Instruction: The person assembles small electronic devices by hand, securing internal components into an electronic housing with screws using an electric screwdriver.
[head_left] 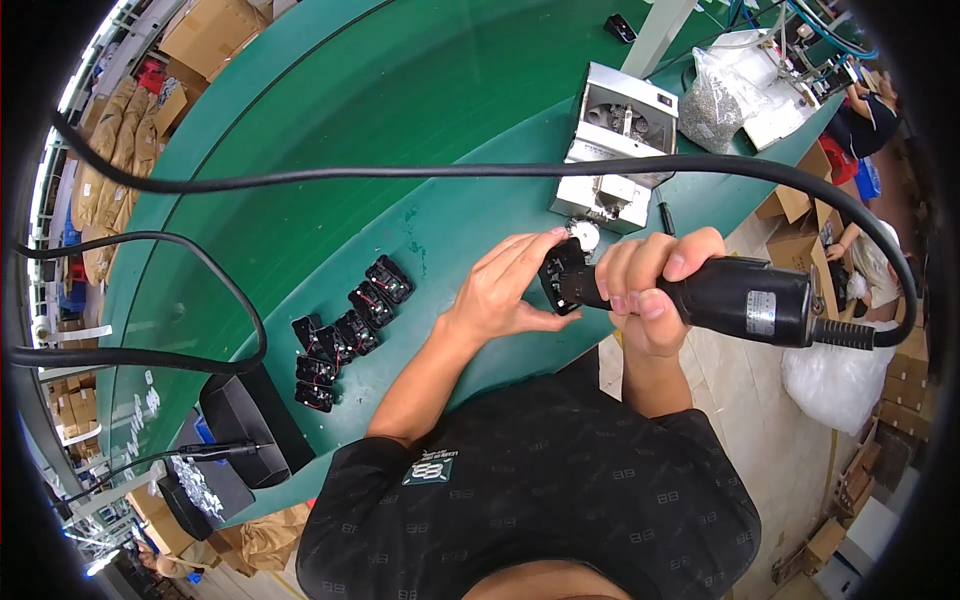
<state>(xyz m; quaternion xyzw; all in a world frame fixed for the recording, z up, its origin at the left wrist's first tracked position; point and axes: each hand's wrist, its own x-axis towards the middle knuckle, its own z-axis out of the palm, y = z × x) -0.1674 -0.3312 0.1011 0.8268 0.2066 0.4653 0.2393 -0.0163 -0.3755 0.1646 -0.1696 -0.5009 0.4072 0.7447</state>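
Note:
My left hand (497,290) grips a small black plastic housing (553,285) between thumb and fingers, above the green bench. In my right hand (655,285) is a black electric screwdriver (745,298), held sideways with its fingers wrapped round the front end. The tool's tip meets the housing; the bit itself is hidden. Just beyond the housing stands a silver screw feeder (605,200), with a pale round piece (583,236) near its front. Several similar black housings (352,332), some with red wires showing, lie grouped on the bench to the left of my left forearm.
A thick black cord (430,172) arcs across the view from the screwdriver. Behind the feeder sits a clear bag of small metal parts (712,105). Black boxes (255,425) and a second thin tool (220,452) are at lower left. The green conveyor belt (350,130) curves behind the bench.

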